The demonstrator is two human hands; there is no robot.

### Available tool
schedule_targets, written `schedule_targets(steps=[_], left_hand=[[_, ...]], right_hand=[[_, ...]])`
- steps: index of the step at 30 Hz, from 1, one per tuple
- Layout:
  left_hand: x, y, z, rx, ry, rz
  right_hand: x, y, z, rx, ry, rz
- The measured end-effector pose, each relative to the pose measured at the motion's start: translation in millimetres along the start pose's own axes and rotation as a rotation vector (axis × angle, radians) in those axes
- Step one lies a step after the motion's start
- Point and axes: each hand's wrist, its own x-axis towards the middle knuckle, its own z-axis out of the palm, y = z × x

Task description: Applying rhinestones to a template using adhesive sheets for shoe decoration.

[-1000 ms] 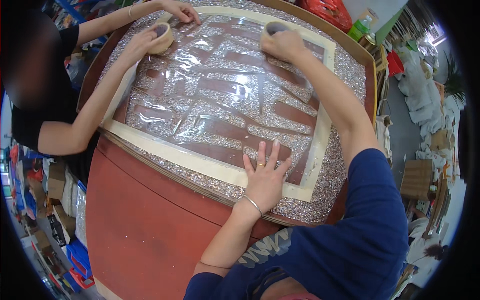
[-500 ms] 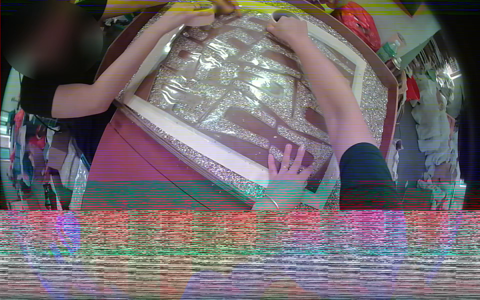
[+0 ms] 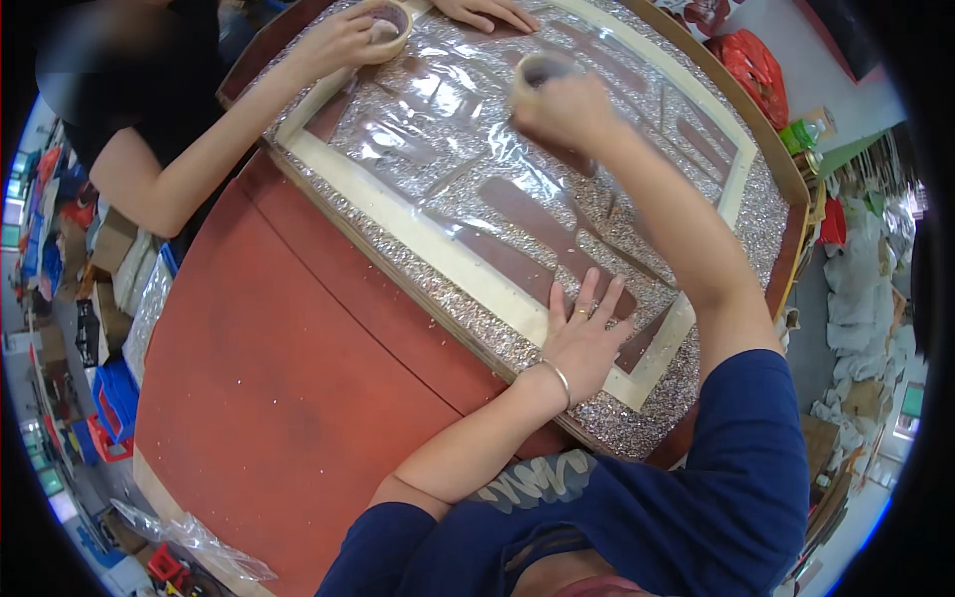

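My left hand (image 3: 585, 343) lies flat with fingers spread near the close corner of a clear plastic sheet (image 3: 497, 149). Pale tape strips (image 3: 428, 254) edge this sheet, which covers a panel of glittering stones (image 3: 741, 229) and reddish-brown shapes. Over the sheet's middle, my right hand (image 3: 575, 107) is closed round a tape roll (image 3: 532, 75); motion blurs both a little. Across from me, a co-worker's hand (image 3: 348, 38) grips another tape roll (image 3: 388, 35) at the far left corner. Their other hand (image 3: 487, 12) rests on the far edge.
A raised brown rim (image 3: 776, 139) borders the panel at the right. Nearer left spreads a red board (image 3: 298, 398) with small specks on it. Beyond the rim sit a red plastic bag (image 3: 751, 75) and a green bottle (image 3: 801, 134). Crumpled clear film (image 3: 199, 542) lies lower left.
My right hand has moved nearer with the tape roll, while my left stays flat on the sheet's corner. The co-worker's second hand now stretches out at the far edge. The earlier picture's lower part is garbled.
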Motion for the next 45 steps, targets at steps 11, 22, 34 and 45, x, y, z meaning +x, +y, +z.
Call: schedule_targets(steps=[11,22,34,45], left_hand=[[0,-7,3,0.009,-0.066,-0.032],[9,-1,-1,-0.026,-0.146,-0.023],[1,-1,-6,0.028,-0.099,-0.007],[4,-2,-3,0.100,-0.136,-0.043]], right_hand=[[-62,-115,-21,0.159,-0.113,-0.337],[-46,40,-26,-0.113,-0.086,0.458],[-117,93,-6,0.056,0.064,0.406],[-259,6,-38,0.065,-0.142,-0.049]])
